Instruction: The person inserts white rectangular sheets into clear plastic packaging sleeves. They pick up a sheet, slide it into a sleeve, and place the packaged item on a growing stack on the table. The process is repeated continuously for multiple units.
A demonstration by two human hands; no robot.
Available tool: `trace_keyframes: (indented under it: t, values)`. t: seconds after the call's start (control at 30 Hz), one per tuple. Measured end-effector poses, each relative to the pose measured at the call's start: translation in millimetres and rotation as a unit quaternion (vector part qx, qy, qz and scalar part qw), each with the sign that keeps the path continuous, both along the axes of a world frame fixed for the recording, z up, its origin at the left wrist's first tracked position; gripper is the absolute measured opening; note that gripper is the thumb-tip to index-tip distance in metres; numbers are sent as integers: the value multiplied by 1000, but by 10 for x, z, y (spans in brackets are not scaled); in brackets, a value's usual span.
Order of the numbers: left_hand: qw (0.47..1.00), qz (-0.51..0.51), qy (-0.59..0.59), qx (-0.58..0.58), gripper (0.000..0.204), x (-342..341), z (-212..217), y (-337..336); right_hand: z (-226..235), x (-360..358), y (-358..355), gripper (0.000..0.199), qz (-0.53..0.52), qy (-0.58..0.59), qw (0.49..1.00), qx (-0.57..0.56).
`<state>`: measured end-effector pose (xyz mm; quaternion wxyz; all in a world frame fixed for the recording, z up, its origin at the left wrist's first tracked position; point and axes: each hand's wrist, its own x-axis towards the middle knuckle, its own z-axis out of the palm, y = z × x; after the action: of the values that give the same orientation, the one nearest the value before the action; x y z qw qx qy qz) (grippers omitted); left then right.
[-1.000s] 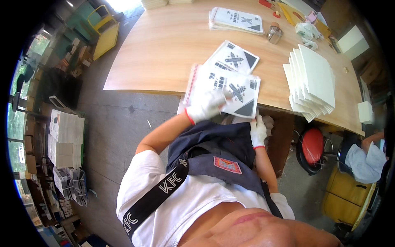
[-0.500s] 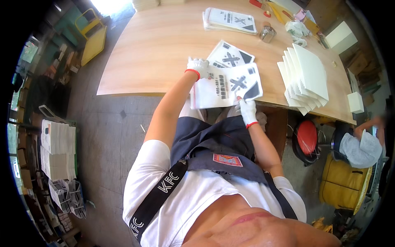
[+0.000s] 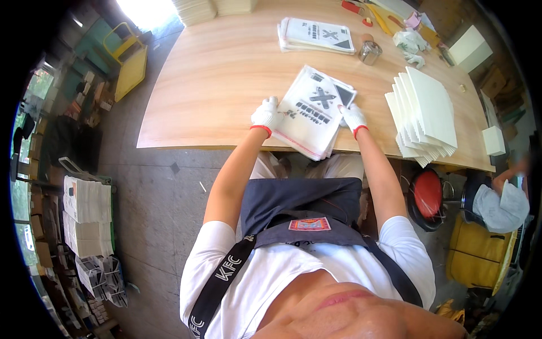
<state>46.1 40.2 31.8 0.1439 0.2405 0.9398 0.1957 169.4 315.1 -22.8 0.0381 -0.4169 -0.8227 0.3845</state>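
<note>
Across the workshop stretches a pale wooden tabletop (image 3: 197,101); a slanted pile of printed white packets (image 3: 314,113) overhangs its near edge, between two gloved hands, long axis running far right to near left; the right hand (image 3: 352,117) pinches the pile's right side, thumb on top; the left hand (image 3: 267,114) meets the left side, just as near; whether it grips, I can't tell.

Here's the left forearm (image 3: 239,172) and right forearm (image 3: 381,169), converging up mid-frame! The white-gloved left hand (image 3: 267,114) sits at upper centre, fingers bent; the gloved right hand (image 3: 353,117), farther right, tilts inward, thumb pointing upper left.
</note>
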Motion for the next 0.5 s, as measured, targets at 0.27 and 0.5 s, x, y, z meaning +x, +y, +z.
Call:
trace_keyframes:
  t: [0.27, 0.5]
  values:
    - [998, 17, -21, 63, 59, 118, -135, 111, 68, -391, 13, 55, 25, 32, 994, 101]
    - [925, -74, 227, 296, 50, 896, -311, -929, 230, 1257, -883, 31, 197, 224, 951, 79]
